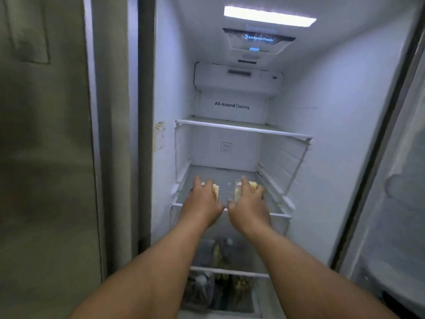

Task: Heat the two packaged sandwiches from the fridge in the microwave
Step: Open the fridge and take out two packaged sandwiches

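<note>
Two sandwiches (239,192) on fridge shelf (225,178)

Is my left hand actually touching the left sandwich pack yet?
Touching. Head view shows the left hand lying over the left sandwich pack, fingers curled on it.

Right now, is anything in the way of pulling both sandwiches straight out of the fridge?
Nothing visible blocks them. The left hand and right hand each hold a sandwich on the glass shelf, near its front edge, and the door stands open.
</note>
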